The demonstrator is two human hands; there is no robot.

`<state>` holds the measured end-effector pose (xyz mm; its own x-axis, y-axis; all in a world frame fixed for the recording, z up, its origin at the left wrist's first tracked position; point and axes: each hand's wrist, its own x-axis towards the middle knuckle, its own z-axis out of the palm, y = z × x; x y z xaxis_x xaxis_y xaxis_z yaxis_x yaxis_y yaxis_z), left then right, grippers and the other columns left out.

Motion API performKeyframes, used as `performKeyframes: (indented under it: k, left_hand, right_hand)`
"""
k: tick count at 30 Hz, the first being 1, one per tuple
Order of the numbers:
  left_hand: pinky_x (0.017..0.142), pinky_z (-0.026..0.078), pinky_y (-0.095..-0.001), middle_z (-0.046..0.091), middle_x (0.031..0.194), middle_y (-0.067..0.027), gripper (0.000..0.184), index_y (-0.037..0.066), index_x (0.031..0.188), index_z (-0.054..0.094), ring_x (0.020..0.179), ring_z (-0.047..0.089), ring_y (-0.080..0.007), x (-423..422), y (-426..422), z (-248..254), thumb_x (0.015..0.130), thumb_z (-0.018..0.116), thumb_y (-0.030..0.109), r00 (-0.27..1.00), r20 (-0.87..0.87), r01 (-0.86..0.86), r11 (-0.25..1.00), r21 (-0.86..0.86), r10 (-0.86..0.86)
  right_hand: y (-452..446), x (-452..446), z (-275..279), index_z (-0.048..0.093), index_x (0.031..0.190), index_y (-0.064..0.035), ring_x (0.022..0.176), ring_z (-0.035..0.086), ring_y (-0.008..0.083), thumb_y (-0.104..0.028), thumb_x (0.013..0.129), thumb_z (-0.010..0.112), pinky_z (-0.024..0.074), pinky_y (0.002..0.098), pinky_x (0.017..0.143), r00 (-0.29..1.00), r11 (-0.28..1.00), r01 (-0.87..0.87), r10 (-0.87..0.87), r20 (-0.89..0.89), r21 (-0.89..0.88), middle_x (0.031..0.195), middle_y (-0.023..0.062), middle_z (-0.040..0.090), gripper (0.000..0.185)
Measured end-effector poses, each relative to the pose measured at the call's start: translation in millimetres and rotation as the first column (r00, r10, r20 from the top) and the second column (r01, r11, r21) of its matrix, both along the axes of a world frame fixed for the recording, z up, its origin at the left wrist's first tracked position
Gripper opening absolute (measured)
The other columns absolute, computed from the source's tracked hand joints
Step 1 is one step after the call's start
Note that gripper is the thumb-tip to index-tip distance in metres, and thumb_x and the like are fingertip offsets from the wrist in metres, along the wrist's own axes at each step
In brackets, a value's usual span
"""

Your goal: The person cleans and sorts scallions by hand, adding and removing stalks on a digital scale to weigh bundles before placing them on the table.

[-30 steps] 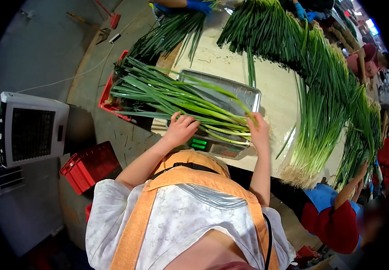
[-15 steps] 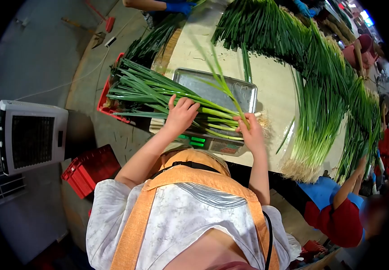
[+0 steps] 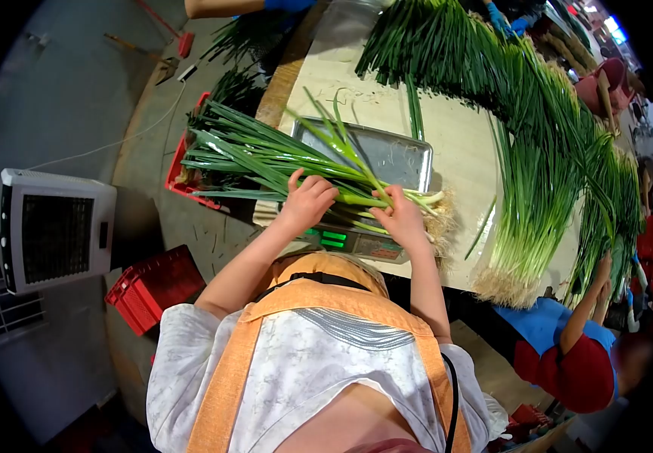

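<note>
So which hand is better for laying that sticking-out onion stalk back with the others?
Probably the right hand: its fingers seem to pinch the sticking-out stalk near its pale end, while the left hand lies on the bunch.

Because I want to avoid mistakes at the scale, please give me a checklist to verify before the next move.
1. Left hand on green onion bunch: ok.
2. Right hand by the root-end side: ok.
3. Upper loose stalk lined up with the bunch: not ok, it slants across.
4. Bunch fully within scale tray: not ok, leaves overhang.
5. Scale display lit: ok, green.
6. Display reading: cannot tell, too small.
</note>
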<state>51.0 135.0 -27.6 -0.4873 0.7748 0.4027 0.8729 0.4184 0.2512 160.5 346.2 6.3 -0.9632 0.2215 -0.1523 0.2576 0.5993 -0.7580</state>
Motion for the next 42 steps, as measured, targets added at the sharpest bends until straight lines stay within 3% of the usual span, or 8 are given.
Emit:
performKeyframes:
  k: [2,5,15,21,25,30,38,42]
  left_hand:
    - [0.101,0.018,-0.0463,0.056,0.093,0.0036,0.023,0.017,0.093,0.059,0.099,0.052,-0.0149,3,6,0,0.072,0.068,0.014,1.0,0.013,0.027,0.999,0.028,-0.028]
    - [0.1,0.019,-0.0462,0.057,0.092,0.0041,0.022,0.017,0.093,0.059,0.099,0.052,-0.0144,5,16,6,0.072,0.068,0.014,0.999,-0.023,0.038,0.999,0.017,-0.038]
    - [0.098,0.02,-0.0465,0.053,0.101,-0.0001,0.029,0.016,0.097,0.058,0.102,0.049,-0.0185,5,23,21,0.071,0.071,0.018,0.996,-0.027,-0.083,0.984,0.158,0.088]
    - [0.088,0.033,-0.038,0.046,0.095,-0.008,0.042,0.007,0.104,0.049,0.092,0.047,-0.0232,5,-7,13,0.071,0.073,0.015,0.958,0.169,-0.286,0.833,0.474,0.232]
    - [0.067,0.042,-0.026,0.052,0.09,-0.0064,0.031,0.0,0.103,0.048,0.076,0.049,-0.0144,7,1,14,0.081,0.066,0.014,0.572,0.807,-0.508,0.708,0.491,-0.149]
    - [0.071,0.045,-0.0252,0.058,0.086,-0.0024,0.023,0.0,0.11,0.053,0.076,0.054,-0.0087,0,16,30,0.091,0.052,0.013,0.189,0.887,-0.675,0.6,0.429,-0.422]
    - [0.071,0.047,-0.0275,0.061,0.099,-0.0123,0.02,-0.001,0.1,0.056,0.079,0.058,-0.0154,14,10,47,0.087,0.041,0.001,0.254,0.842,-0.566,0.633,0.528,-0.475]
    - [0.071,0.045,-0.0308,0.056,0.098,-0.0158,0.016,-0.001,0.093,0.053,0.073,0.052,-0.0171,18,2,49,0.084,0.04,0.003,0.467,0.753,-0.412,0.639,0.649,-0.464]
  right_hand:
    - [-9,-7,4,0.046,0.103,-0.0079,0.065,0.06,0.031,-0.021,0.074,0.069,0.0471,0.0385,0.058,0.995,0.99,-0.063,0.054,0.079,0.125,0.077,0.0112,0.062,0.039]
    - [-19,-12,-18,0.046,0.103,-0.0081,0.069,0.06,0.0316,-0.021,0.073,0.07,0.0474,0.0387,0.06,0.982,0.963,-0.043,0.09,-0.164,0.267,0.082,0.0122,0.062,0.041]
    - [-17,-19,-2,0.062,0.092,-0.0057,0.075,0.058,0.0297,-0.019,0.076,0.065,0.0462,0.0366,0.063,0.956,0.987,-0.017,0.063,-0.287,0.162,0.086,0.0087,0.059,0.021]
    - [-9,-16,12,0.061,0.094,-0.0038,0.072,0.057,0.0309,-0.019,0.078,0.063,0.0447,0.036,0.062,0.955,0.996,0.048,-0.024,-0.297,0.073,0.085,0.0106,0.058,0.021]
    - [-1,-15,16,0.061,0.092,-0.0032,0.067,0.056,0.0296,-0.017,0.079,0.063,0.0434,0.0337,0.058,0.924,0.996,0.056,-0.026,-0.381,0.068,0.081,0.0106,0.058,0.019]
    - [0,-13,19,0.061,0.09,-0.0034,0.065,0.056,0.0282,-0.017,0.08,0.063,0.0427,0.0321,0.056,0.915,0.997,0.075,-0.058,-0.399,0.029,0.079,0.0106,0.057,0.017]
    - [8,-7,-7,0.059,0.089,-0.0025,0.064,0.055,0.0202,-0.017,0.084,0.059,0.042,0.0291,0.057,0.911,0.953,0.208,-0.271,-0.311,-0.221,0.076,0.0081,0.058,0.015]
    - [24,1,-5,0.055,0.089,-0.005,0.056,0.046,0.0077,-0.014,0.088,0.055,0.0364,0.0222,0.05,0.795,0.612,0.426,-0.605,-0.048,-0.666,0.072,0.0018,0.055,0.01]
